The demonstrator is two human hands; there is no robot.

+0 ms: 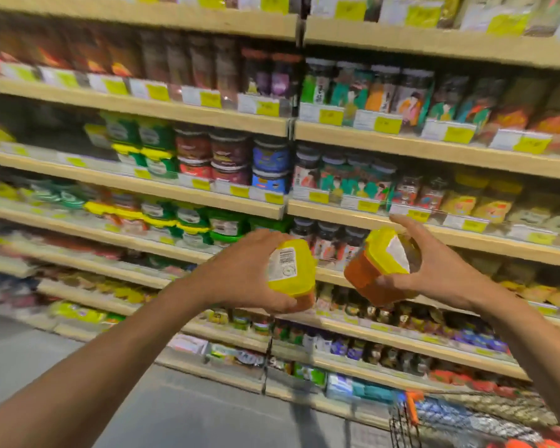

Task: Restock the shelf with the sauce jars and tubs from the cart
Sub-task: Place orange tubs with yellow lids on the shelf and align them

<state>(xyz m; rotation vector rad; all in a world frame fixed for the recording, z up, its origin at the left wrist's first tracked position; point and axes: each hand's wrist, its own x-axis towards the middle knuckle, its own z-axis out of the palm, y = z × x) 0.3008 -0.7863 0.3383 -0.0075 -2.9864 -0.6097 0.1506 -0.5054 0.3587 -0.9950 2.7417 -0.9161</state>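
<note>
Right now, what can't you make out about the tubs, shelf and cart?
Head view only.
Label text on the left tub and right tub: motion blur.
Right tub's side: covered by the right hand.
Shelf price tags: blurred, unreadable.
Cart: cut off by the bottom edge, contents unseen.

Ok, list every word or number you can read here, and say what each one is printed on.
No text here can be read.
White label on the left tub, held by the left hand: a barcode, digits too small to read.
White label on the right tub, held by the right hand: blurred.
Yellow price tags on the shelf edges: blurred.
Labels on the shelved jars: blurred.
</note>
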